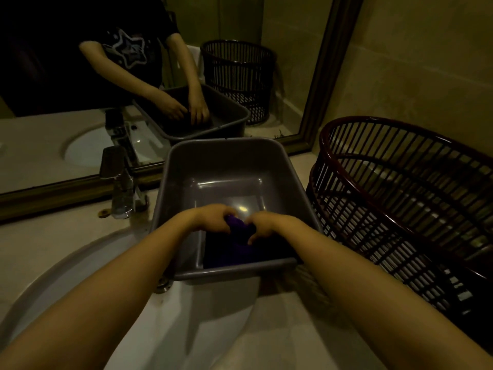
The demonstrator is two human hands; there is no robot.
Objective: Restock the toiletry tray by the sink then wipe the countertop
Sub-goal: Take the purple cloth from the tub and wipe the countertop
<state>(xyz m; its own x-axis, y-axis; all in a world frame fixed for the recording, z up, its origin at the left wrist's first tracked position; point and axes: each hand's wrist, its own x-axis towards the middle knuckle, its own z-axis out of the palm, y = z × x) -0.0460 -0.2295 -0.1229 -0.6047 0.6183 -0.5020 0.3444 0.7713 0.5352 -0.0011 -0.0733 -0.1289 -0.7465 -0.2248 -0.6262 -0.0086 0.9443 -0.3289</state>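
Observation:
A grey plastic tub (226, 158) stands on the countertop (53, 236), its near end overhanging the white sink (186, 316). Inside its near end lies a dark purple cloth (234, 249). My left hand (213, 217) and my right hand (262, 225) are both down in the tub, fingers closed on the cloth's bunched top. The lower part of the cloth is lost in shadow.
A chrome faucet (113, 162) rises left of the tub, with a clear bottle (122, 196) beside it. A dark red slatted basket (400, 209) fills the counter on the right. A framed mirror (160, 76) runs along the back wall.

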